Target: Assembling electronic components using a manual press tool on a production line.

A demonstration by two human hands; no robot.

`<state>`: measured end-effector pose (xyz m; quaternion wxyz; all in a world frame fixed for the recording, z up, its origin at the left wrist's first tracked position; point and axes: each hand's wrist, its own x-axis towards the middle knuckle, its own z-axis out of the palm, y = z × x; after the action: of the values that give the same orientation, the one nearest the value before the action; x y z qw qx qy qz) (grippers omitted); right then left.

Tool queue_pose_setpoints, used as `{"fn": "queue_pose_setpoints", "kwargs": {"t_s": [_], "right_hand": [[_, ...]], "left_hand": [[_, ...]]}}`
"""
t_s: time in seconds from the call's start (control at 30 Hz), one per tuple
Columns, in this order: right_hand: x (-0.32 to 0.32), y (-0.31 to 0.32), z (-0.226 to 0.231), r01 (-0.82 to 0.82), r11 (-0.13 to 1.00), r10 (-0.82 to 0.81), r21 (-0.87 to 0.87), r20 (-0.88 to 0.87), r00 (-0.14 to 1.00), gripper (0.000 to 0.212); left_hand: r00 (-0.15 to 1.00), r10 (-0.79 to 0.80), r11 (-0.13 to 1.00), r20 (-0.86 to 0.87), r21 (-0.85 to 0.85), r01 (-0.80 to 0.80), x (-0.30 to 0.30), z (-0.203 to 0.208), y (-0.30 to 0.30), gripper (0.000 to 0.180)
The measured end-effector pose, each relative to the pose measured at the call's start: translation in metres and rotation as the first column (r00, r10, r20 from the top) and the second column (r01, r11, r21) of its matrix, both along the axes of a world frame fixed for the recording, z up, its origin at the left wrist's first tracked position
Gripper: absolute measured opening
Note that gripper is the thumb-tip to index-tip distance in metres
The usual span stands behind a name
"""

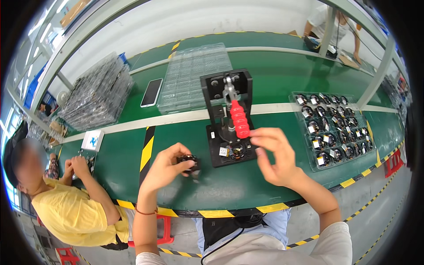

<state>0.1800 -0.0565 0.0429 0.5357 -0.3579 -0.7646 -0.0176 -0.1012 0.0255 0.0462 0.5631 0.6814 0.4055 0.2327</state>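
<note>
The left hand, lower centre of the frame, is closed, fingertips pinching a small black component. The right hand, right of centre, is partly open and grips nothing; its fingertips are at the end of a red handle, contact not determinable. The black clamp fixture, centre, bears a second component. A clear tray of similar parts lies at right; a phone lies upper left of centre.

The left hand curls, fingers pinched inward — the right hand loosely spread, thumb apart below.
</note>
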Motion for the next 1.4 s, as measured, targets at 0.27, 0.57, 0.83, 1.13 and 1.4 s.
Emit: {"fn": "queue_pose_setpoints", "kwargs": {"t_s": [0.27, 0.57, 0.83, 1.13, 1.4], "right_hand": [[0.006, 0.004, -0.014, -0.173, 0.985, 0.164, 0.019, 0.238, 0.957, 0.047], [0.018, 0.010, -0.020, -0.184, 0.982, 0.188, -0.042, 0.293, 0.938, 0.020], [0.003, 0.010, -0.031, -0.131, 0.987, 0.124, -0.088, -0.087, 0.988, 0.023], [0.002, 0.009, -0.031, -0.106, 0.983, 0.088, -0.148, -0.124, 0.988, 0.027], [0.002, 0.007, -0.031, -0.136, 0.954, 0.093, -0.266, -0.170, 0.981, 0.031]], "left_hand": [[0.923, -0.200, 0.977, 0.328, -0.008, 0.214, 0.090, 0.009, -0.013, 0.025], [0.889, -0.098, 0.985, 0.448, -0.081, 0.149, 0.107, -0.023, -0.018, 0.032], [0.836, -0.214, 0.966, 0.505, -0.018, 0.258, 0.096, -0.028, -0.016, 0.005], [0.856, -0.240, 0.970, 0.459, 0.080, 0.229, 0.098, -0.036, -0.013, 0.007], [0.843, -0.218, 0.974, 0.492, 0.057, 0.219, 0.098, -0.039, -0.011, 0.011]]}}
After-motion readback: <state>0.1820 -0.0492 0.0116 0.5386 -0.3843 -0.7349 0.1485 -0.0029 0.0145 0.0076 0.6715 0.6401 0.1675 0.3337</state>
